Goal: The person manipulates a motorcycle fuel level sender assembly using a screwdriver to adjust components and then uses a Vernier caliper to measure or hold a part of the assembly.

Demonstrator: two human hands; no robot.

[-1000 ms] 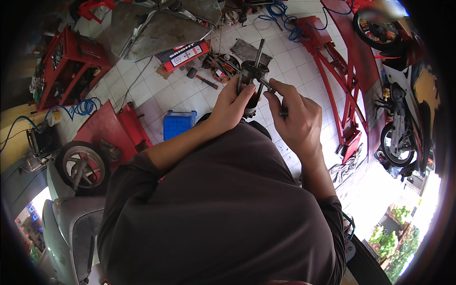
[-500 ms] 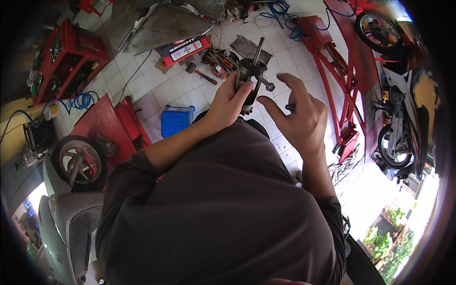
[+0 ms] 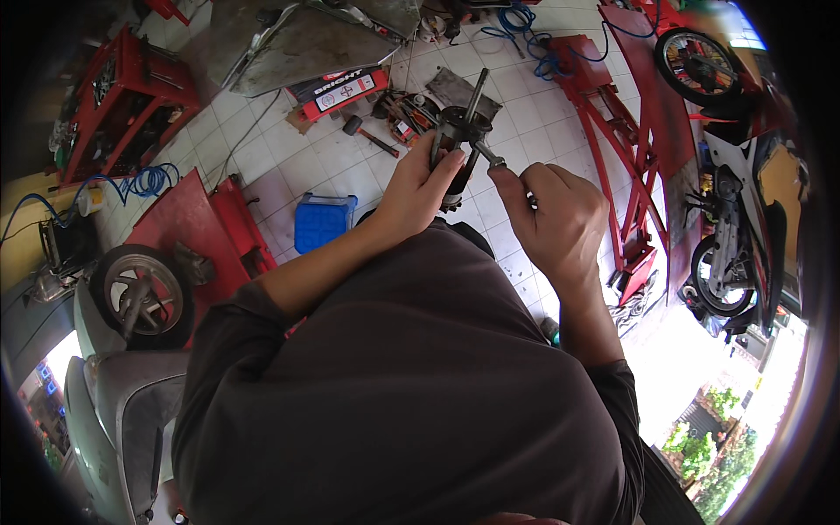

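Note:
My left hand (image 3: 418, 185) is wrapped around a dark cylindrical metal part (image 3: 457, 127) in front of my body. A long thin rod (image 3: 477, 94) sticks up out of its far end. From its right side a short metal bar (image 3: 486, 155) with a rounded end slants toward my right hand (image 3: 560, 214). That hand is closed, its thumb and finger at the bar's end. A small shiny metal piece (image 3: 531, 200) shows among its curled fingers; its kind cannot be made out.
On the tiled floor ahead lie a hammer (image 3: 370, 136), a tray of tools (image 3: 411, 118) and a long box (image 3: 343, 90). A blue crate (image 3: 325, 223) stands left of centre. Red lifts (image 3: 604, 131), a red tool cart (image 3: 131, 105) and motorcycles (image 3: 731, 227) stand around.
My right hand has closed its spread fingers and come against the end of the short bar. My left hand keeps its hold in nearly the same place.

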